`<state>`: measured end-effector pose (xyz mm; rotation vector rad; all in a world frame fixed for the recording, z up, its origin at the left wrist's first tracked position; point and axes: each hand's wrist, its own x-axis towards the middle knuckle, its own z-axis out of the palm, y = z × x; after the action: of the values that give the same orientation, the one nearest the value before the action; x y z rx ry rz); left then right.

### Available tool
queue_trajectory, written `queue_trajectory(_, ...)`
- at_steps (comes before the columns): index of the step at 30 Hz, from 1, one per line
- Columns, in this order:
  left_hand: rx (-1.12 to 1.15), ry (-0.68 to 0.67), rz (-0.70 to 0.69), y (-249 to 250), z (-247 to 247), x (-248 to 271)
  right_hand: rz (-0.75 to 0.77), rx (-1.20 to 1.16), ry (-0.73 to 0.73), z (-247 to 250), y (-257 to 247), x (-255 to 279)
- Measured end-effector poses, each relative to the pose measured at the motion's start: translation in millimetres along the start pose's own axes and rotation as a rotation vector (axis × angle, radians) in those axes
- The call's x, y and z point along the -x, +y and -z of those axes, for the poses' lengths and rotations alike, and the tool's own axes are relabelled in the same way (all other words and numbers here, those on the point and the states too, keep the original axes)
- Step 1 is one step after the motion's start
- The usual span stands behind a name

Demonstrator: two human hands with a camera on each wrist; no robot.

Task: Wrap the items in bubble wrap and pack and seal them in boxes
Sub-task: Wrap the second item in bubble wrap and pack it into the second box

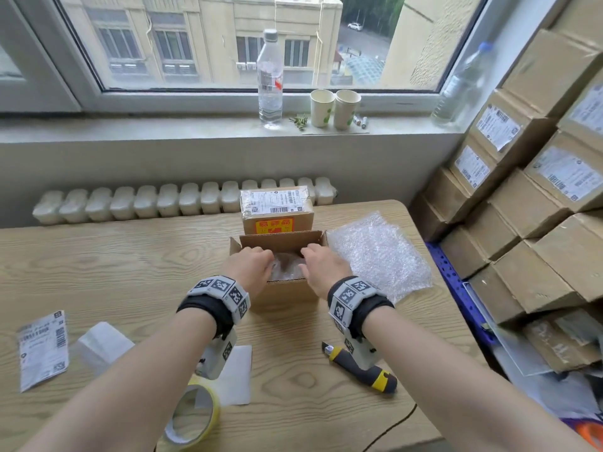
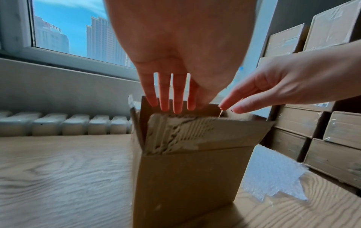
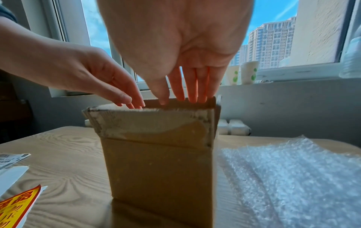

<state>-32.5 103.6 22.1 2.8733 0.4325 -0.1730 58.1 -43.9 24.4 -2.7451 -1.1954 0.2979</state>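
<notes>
1. Since the wrapped item [image 1: 287, 267] already sits down inside the open box [image 1: 284, 290] at mid-table, I read the coming move as straight down, pressing it in or folding flaps over it.
2. My left hand [image 1: 249, 265] and right hand [image 1: 321, 264] flank the opening, about equally near, fingers straight and slightly spread, pointing down over the rim; neither grips anything I can see.
3. Flaps stand upright; the far flap [image 1: 282, 241] rises behind my fingertips.
4. Spare bubble wrap [image 1: 378, 256] lies just right of the box; the tape roll [image 1: 192, 415] and knife [image 1: 362, 370] wait nearer me.
</notes>
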Motion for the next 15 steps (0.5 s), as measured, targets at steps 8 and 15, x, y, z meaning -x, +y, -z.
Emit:
queue_trajectory(8, 0.001, 0.062, -0.157, 64, 23, -12, -0.171, 0.090, -0.014, 43, 43, 28)
queue_trajectory(15, -0.022, 0.089, -0.249, 139, 2, -41, -0.291, 0.124, -0.098, 41, 121, 45)
